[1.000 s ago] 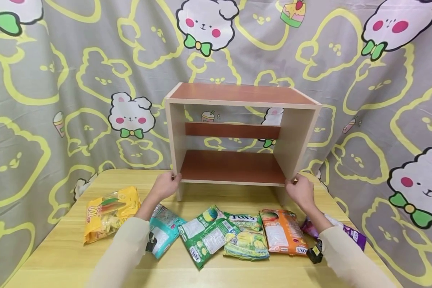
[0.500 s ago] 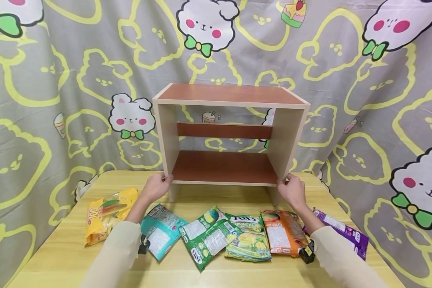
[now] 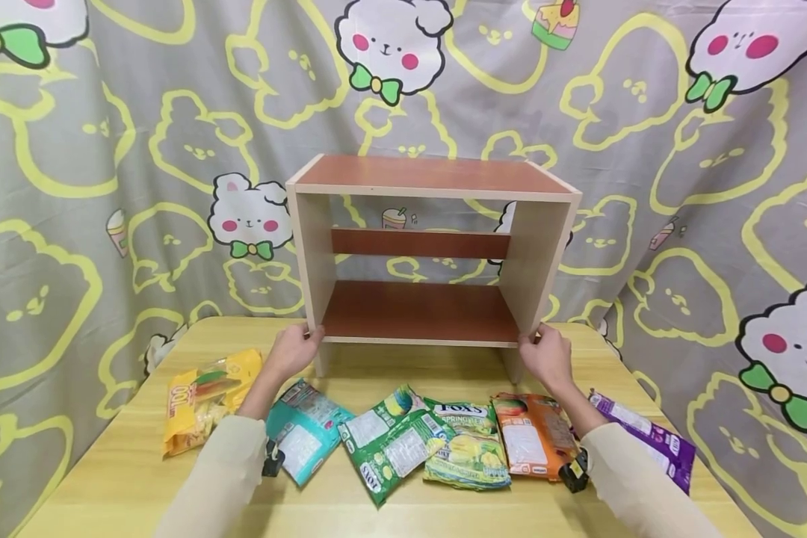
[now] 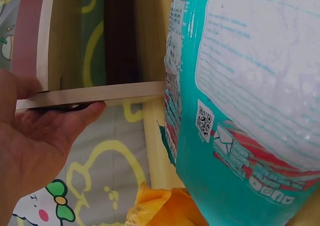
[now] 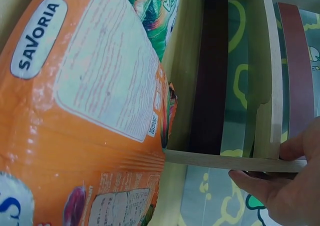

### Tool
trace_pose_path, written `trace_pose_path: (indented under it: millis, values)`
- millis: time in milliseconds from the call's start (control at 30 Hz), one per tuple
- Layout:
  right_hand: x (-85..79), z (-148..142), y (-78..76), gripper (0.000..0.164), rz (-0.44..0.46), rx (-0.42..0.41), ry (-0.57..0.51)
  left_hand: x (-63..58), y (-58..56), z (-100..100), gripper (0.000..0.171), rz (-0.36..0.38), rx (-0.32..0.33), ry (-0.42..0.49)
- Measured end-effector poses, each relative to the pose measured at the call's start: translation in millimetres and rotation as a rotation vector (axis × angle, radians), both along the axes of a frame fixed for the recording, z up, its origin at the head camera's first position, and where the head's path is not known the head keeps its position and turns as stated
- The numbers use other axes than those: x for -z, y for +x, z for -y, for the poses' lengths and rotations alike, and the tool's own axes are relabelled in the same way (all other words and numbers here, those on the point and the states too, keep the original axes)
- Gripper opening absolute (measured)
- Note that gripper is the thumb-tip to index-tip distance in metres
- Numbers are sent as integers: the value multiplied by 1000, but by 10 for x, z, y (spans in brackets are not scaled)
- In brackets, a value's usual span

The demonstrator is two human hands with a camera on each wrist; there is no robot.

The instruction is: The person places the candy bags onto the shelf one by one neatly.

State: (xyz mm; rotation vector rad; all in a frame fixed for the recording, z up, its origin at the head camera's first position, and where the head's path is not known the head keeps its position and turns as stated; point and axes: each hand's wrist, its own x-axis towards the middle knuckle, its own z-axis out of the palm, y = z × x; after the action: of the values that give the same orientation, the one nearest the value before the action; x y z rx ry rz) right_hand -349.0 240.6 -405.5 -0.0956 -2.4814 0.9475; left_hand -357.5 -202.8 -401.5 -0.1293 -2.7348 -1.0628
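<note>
A small two-level wooden shelf with reddish-brown boards and pale side panels stands upright on the table. My left hand grips its left side panel at the height of the middle board, thumb on the inner side and fingers outside, as the left wrist view shows with the hand around the panel edge. On the opposite side my right hand holds the right panel the same way; in the right wrist view its thumb and fingers straddle the panel edge.
In front of the shelf lie several snack bags: yellow, teal, green, yellow-green, orange and purple. A patterned curtain hangs behind the table.
Both hands and the shelf between them shifted left during the first half second. Since then the shelf and hands look nearly still, with only a slight shift of the view.
</note>
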Motion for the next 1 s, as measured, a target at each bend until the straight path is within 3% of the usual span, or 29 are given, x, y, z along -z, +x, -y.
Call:
trace_pose_path:
  millis: [533, 1000]
  values:
    - [22, -23, -61, 22, 22, -5, -6, 1, 20, -51, 37, -40, -41, 6]
    - [23, -19, -88, 24, 15, 9, 6, 22, 3, -67, 36, -25, -54, 19]
